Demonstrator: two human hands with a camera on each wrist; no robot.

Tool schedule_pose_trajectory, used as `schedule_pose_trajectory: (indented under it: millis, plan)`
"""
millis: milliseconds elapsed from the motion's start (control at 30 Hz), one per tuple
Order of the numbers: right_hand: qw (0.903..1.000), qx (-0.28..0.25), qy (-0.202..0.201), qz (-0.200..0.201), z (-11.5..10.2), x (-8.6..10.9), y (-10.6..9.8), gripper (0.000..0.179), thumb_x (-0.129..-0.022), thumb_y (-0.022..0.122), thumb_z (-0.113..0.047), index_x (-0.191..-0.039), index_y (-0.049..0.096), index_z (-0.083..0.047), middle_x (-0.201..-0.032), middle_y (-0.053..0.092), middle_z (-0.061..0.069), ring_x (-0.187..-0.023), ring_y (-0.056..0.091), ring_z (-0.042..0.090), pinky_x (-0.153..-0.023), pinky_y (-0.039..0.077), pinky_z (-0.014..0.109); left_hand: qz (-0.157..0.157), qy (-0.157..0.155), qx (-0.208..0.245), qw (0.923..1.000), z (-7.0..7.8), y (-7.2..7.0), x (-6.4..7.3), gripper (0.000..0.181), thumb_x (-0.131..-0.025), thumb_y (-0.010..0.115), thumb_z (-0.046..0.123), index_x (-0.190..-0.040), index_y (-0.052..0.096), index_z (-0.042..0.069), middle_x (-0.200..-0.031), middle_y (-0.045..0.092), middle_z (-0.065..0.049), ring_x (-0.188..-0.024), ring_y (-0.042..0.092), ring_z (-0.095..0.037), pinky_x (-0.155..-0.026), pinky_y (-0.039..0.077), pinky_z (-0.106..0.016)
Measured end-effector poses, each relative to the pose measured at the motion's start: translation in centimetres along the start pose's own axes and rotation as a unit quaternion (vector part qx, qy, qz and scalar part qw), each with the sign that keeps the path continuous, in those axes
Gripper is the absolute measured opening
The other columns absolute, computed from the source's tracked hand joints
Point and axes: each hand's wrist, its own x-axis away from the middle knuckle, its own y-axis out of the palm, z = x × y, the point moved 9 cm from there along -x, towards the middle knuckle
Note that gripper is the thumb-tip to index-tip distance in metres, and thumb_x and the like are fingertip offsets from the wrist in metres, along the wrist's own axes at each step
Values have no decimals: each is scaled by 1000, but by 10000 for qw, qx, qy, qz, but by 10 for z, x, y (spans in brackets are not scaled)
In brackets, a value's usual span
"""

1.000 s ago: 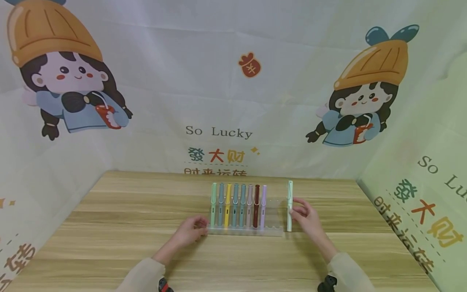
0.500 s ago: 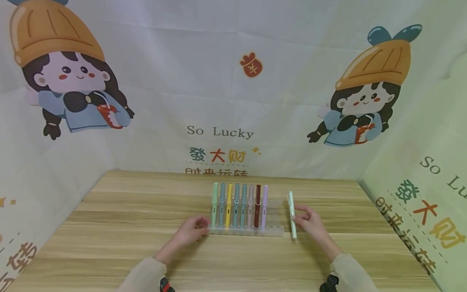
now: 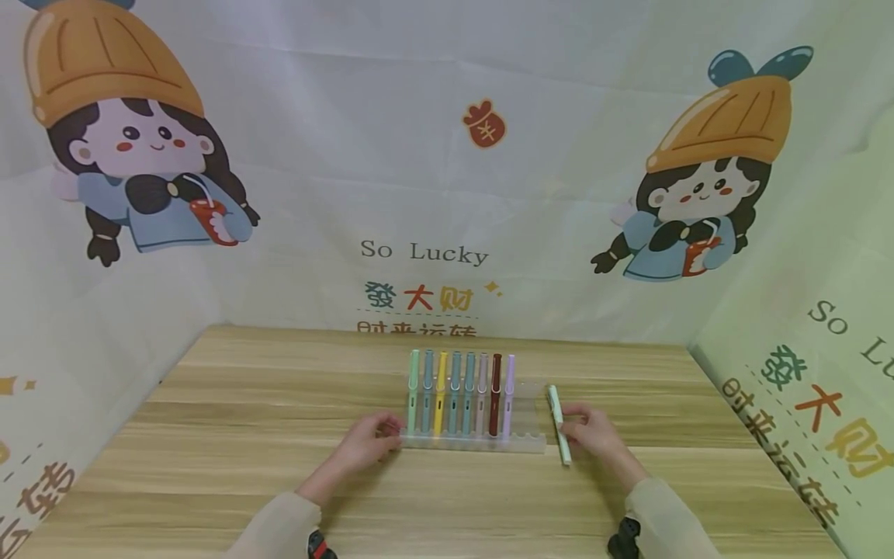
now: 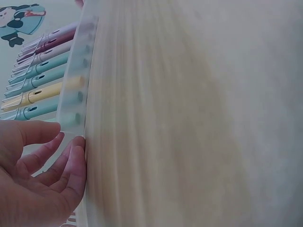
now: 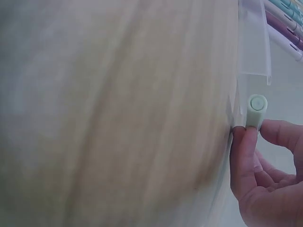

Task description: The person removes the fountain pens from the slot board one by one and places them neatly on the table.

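Note:
A clear pen rack [image 3: 475,445] stands on the table, with several capped pens leaning side by side in its slots: green, blue-teal, yellow, pinkish, dark red [image 3: 495,396] and lilac [image 3: 509,396]. My left hand [image 3: 369,444] holds the rack's left end between thumb and fingers, seen closer in the left wrist view. Just past the rack's right end, my right hand [image 3: 595,428] pinches a pale mint pen [image 3: 559,425] low over the table, its top tilted left. In the right wrist view, the pen's round end [image 5: 257,104] faces the camera, apart from the rack.
The wooden table [image 3: 447,505] reaches back to a printed cloth backdrop [image 3: 335,155], which also covers both sides. The rack's slots at its right end, beside the lilac pen, hold no pens.
My right hand has brought the mint pen down and slightly nearer, and the pen has gone from upright to tilted. The left hand stays at the rack's left end.

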Motion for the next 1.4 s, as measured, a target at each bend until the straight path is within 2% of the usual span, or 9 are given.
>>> schedule_pose_trajectory:
  millis: [100, 333, 433, 467, 700, 867, 1100, 1400]
  plan:
    - [9998, 176, 52, 50, -1, -1, -1, 32, -78, 55, 4, -107, 48, 16, -75, 56, 12, -64, 54, 17, -59, 49, 30, 5, 3, -11, 10000, 1, 0, 0, 15, -80, 56, -5, -94, 54, -8, -79, 55, -9, -66, 51, -17, -52, 46, -33]
    - [9985, 306, -437, -101, 9, -13, -2, 28, -74, 63, -3, -96, 53, 11, -73, 55, 13, -60, 54, 19, -53, 49, 29, 26, -4, -42, 10000, 3, -1, 1, 14, -80, 56, -5, -93, 55, -8, -78, 54, -9, -65, 51, -18, -52, 47, -33]
    - [9987, 393, -321, 2, 4, -9, -2, 27, -73, 62, 1, -96, 53, 12, -72, 54, 13, -59, 55, 19, -52, 49, 29, 28, -6, -66, 10000, 4, -1, 2, 14, -80, 56, -5, -94, 55, -7, -78, 54, -8, -65, 51, -18, -52, 46, -33]
    - [9988, 460, -154, 81, 1, -6, -2, 29, -72, 61, 3, -97, 52, 14, -72, 55, 13, -60, 56, 20, -53, 49, 30, 27, -6, -72, 10000, 4, -1, 2, 14, -80, 56, -5, -94, 55, -7, -78, 54, -8, -65, 51, -18, -52, 46, -33]
    - [9985, 524, -52, 136, -3, -2, -1, 29, -74, 59, 5, -99, 50, 16, -72, 54, 12, -59, 56, 17, -54, 50, 29, -4, -19, -83, 10000, 4, -1, 2, 14, -80, 56, -5, -94, 55, -7, -79, 54, -8, -65, 51, -20, -51, 46, -32]
    - [9991, 379, -9, 187, -1, -1, -4, 29, -77, 57, 3, -103, 50, 15, -76, 56, 14, -60, 56, 19, -55, 50, 30, -18, -63, -84, 9999, 3, -1, 1, 14, -81, 55, -5, -95, 55, -7, -79, 54, -8, -66, 51, -20, -52, 46, -32]
    - [9983, 76, -456, 350, -13, 6, -6, 31, -80, 56, 3, -108, 50, 13, -86, 58, 17, -68, 58, 24, -58, 51, 31, 39, -98, -73, 9999, 1, -1, 1, 14, -80, 56, -4, -94, 55, -7, -79, 54, -9, -67, 51, -19, -52, 46, -32]
    - [9931, -295, -1030, 481, -33, 11, 1, 32, -80, 59, 2, -111, 51, 9, -90, 61, 19, -80, 59, 30, -62, 50, 30, 33, -116, -63, 9999, 0, 0, 1, 14, -81, 55, -4, -95, 55, -6, -80, 54, -8, -67, 51, -18, -52, 46, -31]
